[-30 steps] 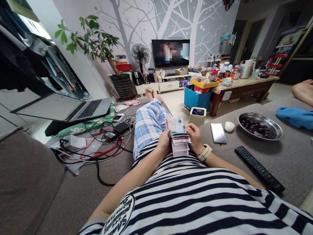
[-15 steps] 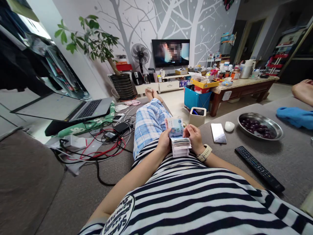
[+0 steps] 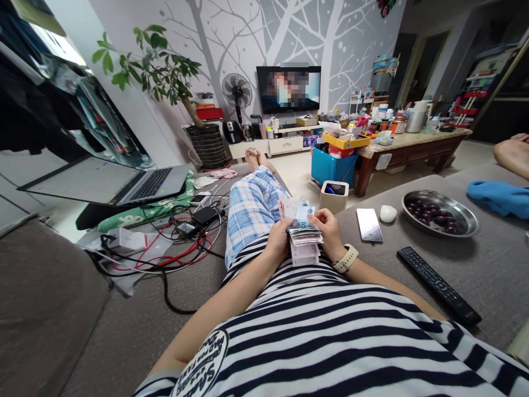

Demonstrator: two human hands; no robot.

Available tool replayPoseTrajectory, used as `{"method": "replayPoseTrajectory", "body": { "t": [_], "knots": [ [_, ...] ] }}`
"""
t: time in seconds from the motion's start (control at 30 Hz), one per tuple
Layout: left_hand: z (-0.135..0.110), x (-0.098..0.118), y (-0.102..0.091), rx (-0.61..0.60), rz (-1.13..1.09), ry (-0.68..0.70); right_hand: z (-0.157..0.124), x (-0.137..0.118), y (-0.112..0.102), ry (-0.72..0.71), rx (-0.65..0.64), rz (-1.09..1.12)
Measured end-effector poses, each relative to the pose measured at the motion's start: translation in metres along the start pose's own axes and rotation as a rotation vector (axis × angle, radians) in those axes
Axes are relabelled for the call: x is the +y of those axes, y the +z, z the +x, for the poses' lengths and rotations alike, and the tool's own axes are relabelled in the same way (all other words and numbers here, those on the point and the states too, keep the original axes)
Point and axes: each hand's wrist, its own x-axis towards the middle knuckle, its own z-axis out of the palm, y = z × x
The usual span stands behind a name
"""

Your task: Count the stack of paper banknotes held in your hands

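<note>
Pale painted branches are spreading over the wall [image 3: 231,33] behind a television [image 3: 289,91], and a grey sofa [image 3: 496,264] is filling the foreground. Legs in blue checked trousers [image 3: 248,204] are stretching out along it. Over the lap, a bundle of banknotes [image 3: 305,238] is sitting between the two hands, just above the striped shirt [image 3: 330,331].

The left hand [image 3: 278,239] is clamping the bundle along its left edge, with the thumb lying on top. The right hand [image 3: 328,225] is closing on the right side, its thumb and fingers pinching the blue top note near the edge. Upper notes are reaching forward past the fingertips, while the lower ones are fanning out towards the shirt, below and between the hands.

A pale watch [image 3: 346,259] is circling the right wrist. Beyond that hand, a phone [image 3: 369,225], a small white case [image 3: 388,214] and a metal bowl [image 3: 465,212] of dark fruit [image 3: 433,218] are resting on the sofa, with a remote [image 3: 438,286] lying nearer. Cables [image 3: 194,242] are tangling on the left, beside a laptop [image 3: 152,184].
</note>
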Motion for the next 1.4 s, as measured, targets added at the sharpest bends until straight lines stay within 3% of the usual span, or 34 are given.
{"method": "replayPoseTrajectory", "body": {
  "t": [0.77, 1.4],
  "knots": [
    [0.018, -0.015, -0.008, 0.094, -0.092, 0.013, -0.003, -0.005, -0.002, -0.029, -0.052, -0.026],
    [0.013, -0.012, -0.006, 0.043, -0.092, 0.003, -0.005, -0.009, -0.001, -0.025, -0.063, -0.006]
  ]
}}
